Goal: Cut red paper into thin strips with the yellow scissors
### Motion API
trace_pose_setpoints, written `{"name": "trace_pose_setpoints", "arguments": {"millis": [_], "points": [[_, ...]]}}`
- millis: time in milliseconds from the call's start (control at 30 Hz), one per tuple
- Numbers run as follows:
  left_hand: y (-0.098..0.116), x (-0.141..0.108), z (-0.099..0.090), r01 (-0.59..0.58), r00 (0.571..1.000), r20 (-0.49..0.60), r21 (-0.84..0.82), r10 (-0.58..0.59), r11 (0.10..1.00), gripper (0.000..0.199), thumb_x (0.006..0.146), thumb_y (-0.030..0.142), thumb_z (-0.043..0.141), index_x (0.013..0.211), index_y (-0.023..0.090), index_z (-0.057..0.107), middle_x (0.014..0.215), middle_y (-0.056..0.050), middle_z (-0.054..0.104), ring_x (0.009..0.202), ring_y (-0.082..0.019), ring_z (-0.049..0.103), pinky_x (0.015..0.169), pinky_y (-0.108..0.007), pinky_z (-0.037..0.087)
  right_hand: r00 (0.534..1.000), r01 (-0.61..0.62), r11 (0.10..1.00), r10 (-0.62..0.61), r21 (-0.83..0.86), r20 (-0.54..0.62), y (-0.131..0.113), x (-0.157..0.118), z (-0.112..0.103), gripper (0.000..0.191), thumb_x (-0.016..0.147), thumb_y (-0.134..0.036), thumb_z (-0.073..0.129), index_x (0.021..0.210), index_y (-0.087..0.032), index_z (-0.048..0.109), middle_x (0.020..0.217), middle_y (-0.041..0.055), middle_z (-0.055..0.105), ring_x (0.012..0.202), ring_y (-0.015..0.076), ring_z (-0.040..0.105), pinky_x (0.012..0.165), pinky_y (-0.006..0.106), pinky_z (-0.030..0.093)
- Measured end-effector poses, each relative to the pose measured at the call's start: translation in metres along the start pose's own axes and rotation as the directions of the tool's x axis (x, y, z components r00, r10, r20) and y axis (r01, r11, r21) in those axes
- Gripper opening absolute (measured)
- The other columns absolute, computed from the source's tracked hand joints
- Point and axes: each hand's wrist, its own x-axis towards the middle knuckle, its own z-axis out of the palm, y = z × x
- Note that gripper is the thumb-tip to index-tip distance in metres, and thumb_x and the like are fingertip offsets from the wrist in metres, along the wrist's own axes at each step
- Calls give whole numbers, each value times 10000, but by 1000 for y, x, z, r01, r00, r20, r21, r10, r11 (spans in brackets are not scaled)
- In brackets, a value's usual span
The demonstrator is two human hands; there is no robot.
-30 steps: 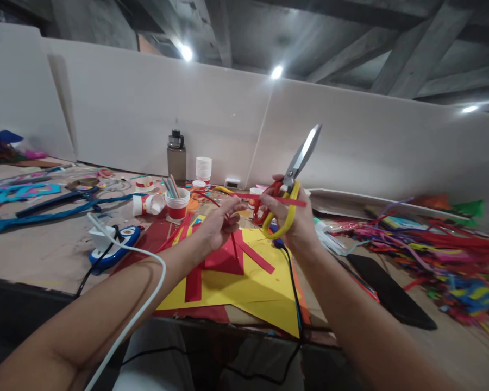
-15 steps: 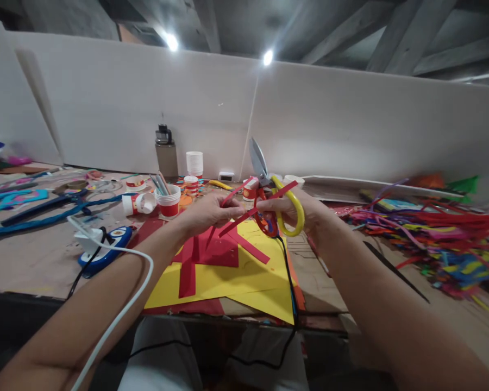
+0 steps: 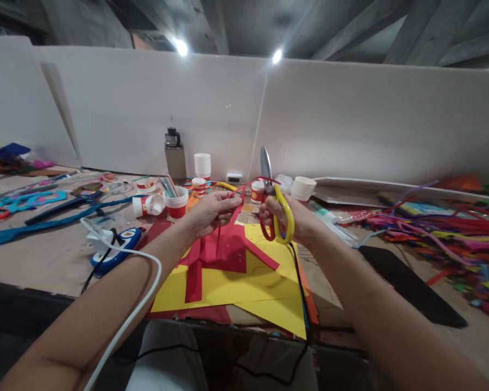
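My left hand (image 3: 217,213) pinches a thin red paper strip (image 3: 248,185), which curves over toward the scissors; another end hangs below the fingers. My right hand (image 3: 283,212) grips scissors (image 3: 286,216) by their yellow and red handles, blades pointing up and close to the strip's right end. Whether the blades touch the strip I cannot tell. Under both hands lie red paper pieces (image 3: 224,260), some cut as wide strips, on yellow sheets (image 3: 212,288).
To the left stand a paper cup with pens (image 3: 175,203), a tipped cup (image 3: 144,206) and a blue power strip (image 3: 118,251) with a white cable across my left forearm. A bottle (image 3: 175,160) is behind. Coloured strips (image 3: 444,239) and a black flat object (image 3: 411,285) lie right.
A straight red strip that crossed my right fingers no longer shows there. The scissors are more upright, and the strip from my left hand now arcs toward them. The view has shifted slightly.
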Motion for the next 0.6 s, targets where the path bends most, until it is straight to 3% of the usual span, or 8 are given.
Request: {"name": "trace_pose_setpoints", "arguments": {"millis": [200,367,600], "points": [[0,9,-6,-144,973,-196,-121,118,982,227,700,223,715,676,126,512,477,86,348,361,7,241,331,-120,119,998,-62,993,60,-102,-24,19,-14,7,525,751,-599,604,1085,-232,434,752,-28,449,546,90,470,428,211,402],[-1,13,-11,-262,939,-299,-307,168,915,217,662,159,725,715,113,520,559,70,457,372,22,291,324,-111,148,994,-88,983,76,-163,-79,22,-19,13,525,760,-666,531,1033,-228,437,776,-22,464,529,80,474,398,197,406],[-10,14,-5,-346,897,-358,-208,258,915,253,666,185,735,664,140,486,461,95,341,358,-1,266,328,-129,156,990,-101,938,62,-331,-124,26,-27,27,362,810,-547,539,881,-195,492,609,-37,508,414,80,470,348,180,363]]}}
